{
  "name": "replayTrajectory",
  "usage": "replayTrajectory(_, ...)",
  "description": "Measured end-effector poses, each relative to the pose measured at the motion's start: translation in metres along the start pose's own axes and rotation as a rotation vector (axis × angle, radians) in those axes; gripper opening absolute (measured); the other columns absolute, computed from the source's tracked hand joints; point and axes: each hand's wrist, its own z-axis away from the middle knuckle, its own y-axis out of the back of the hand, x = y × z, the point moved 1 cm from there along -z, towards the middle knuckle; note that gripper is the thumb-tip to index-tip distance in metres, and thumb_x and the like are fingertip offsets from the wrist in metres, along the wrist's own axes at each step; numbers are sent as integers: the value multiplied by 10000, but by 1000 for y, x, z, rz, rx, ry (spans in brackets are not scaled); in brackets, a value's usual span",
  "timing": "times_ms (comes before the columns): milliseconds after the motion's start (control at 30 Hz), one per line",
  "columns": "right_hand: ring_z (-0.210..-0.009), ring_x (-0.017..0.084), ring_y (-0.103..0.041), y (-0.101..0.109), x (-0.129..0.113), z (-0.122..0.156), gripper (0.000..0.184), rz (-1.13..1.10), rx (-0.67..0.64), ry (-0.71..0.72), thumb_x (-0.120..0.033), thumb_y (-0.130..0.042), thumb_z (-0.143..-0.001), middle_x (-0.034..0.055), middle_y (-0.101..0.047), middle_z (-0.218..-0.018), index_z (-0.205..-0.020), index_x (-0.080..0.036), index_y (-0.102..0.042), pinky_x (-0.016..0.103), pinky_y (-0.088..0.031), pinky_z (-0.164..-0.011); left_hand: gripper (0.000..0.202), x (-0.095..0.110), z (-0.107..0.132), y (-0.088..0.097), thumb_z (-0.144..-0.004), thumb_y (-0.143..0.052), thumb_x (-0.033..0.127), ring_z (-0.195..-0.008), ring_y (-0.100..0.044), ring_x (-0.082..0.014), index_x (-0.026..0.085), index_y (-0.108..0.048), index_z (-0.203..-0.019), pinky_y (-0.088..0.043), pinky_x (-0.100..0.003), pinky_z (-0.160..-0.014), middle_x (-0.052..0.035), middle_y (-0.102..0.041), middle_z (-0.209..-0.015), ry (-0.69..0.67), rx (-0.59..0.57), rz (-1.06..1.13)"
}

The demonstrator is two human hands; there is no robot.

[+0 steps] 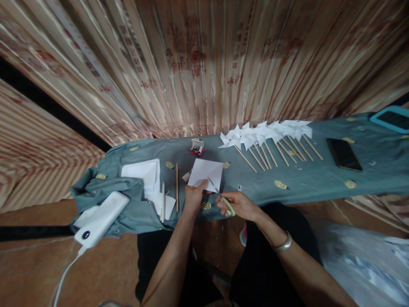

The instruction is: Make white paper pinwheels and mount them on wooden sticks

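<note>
My left hand (194, 196) pinches the near edge of a square sheet of white paper (204, 169), with the thumb on top. In my right hand (238, 204) is a pair of scissors (227, 204) with light green handles, fingers closed round them. The blades lie over the lower right part of the sheet; whether they are cutting into it I cannot tell. Beyond the paper stands a small open red box (197, 148) of shiny little pieces. A wooden stick (177, 187) lies left of my left hand, and a whitish pencil-like rod (163, 200) farther left.
Several white paper pinwheels (262, 133) on sticks lie in a row at the back right. A dark phone (344, 154) and a blue-framed device (391, 119) are farther right. Stacked paper (150, 172) and a white power bank (102, 219) with a cable sit left on the green cloth (306, 183).
</note>
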Motion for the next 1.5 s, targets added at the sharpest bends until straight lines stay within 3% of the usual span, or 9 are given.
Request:
replayTrajectory(400,-481,81,-535,-2,0,-2,509,15,19,2,-617,-757,-603,-38,-602,-555,-784,-162,-620,206,-403,-489,316,-1,0,0,-499,-780,273,-575,-618,-163,121,-678,-757,-509,-247,-445,-49,-700,-702,-17,-9,-8)
replayTrajectory(1233,-478,87,-528,-4,-1,-1,437,55,57,42,-565,-776,-609,-37,-592,-531,-711,-170,-618,218,-411,-492,252,-2,-1,-1,-521,-774,217,-550,-612,-153,127,-692,-742,-503,-241,-439,-30,-697,-683,-13,-2,-4)
replayTrajectory(1500,-526,67,-541,4,-2,6,559,9,-13,-48,-569,-813,-546,-33,-622,-616,-860,-146,-627,200,-427,-519,308,-4,-5,5,-544,-772,240,-659,-645,-170,148,-665,-817,-524,-257,-526,-31,-716,-795,-2,-25,79)
